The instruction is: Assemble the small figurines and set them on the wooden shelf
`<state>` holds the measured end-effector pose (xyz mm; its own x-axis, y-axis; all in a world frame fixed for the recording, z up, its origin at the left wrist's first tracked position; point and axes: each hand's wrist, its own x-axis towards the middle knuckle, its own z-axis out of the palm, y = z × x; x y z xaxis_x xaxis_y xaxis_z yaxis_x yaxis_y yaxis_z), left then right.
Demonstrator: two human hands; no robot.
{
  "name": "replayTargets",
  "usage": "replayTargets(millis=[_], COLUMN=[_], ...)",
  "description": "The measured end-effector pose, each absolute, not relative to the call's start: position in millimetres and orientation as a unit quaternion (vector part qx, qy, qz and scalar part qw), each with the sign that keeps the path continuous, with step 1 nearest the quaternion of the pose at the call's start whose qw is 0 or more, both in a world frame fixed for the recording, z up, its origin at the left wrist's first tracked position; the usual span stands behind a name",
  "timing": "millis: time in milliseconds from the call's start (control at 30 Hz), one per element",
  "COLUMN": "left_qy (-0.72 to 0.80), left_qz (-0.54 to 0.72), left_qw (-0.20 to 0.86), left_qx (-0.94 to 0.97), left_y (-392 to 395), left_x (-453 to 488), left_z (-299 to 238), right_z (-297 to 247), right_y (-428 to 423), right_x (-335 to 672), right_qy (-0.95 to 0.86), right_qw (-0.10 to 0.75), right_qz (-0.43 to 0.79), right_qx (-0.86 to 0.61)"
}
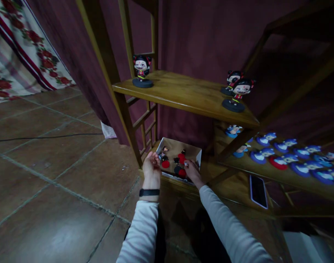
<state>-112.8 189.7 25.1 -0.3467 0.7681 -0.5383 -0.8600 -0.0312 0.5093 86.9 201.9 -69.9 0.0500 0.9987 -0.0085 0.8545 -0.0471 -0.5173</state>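
Note:
A shallow open cardboard box (169, 145) stands on the lowest shelf. Inside lie several small dark-haired figurines (163, 156) and red and dark round bases (165, 164). At the box's left front edge is my left hand (151, 170), palm turned up and fingers curled; what they hold, if anything, is too small to name. My right hand (192, 171) reaches over the box's right side. Its fingers are pinched together around a tiny light spot that I cannot make out.
On the wooden shelf (177, 86) above stand a figurine (142, 69) at left and two figurines (239, 91) at right. Several blue-based figurines (284, 160) fill a shelf at right. Below them lies a phone (258, 191). A cable (46, 137) crosses the tiled floor.

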Motion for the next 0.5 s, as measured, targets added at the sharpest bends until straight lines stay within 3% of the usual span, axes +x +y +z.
replayTargets(millis=[167, 300, 500], left_qy=[0.392, 0.391, 0.388], left_qz=[0.714, 0.708, 0.709], left_qw=[0.576, 0.585, 0.586], left_qx=[-0.067, -0.063, -0.056], left_y=[190.3, 189.1, 189.9], left_x=[-110.6, -106.9, -107.7], left_z=[30.1, 31.8, 31.5], right_z=[-86.8, -88.1, -80.7], right_y=[204.9, 203.6, 216.5], right_x=[73.4, 57.8, 83.4], right_qy=[-0.626, -0.587, -0.581], right_qw=[0.322, 0.362, 0.377], right_qz=[0.341, 0.407, 0.285], right_qx=[-0.623, -0.599, -0.663])
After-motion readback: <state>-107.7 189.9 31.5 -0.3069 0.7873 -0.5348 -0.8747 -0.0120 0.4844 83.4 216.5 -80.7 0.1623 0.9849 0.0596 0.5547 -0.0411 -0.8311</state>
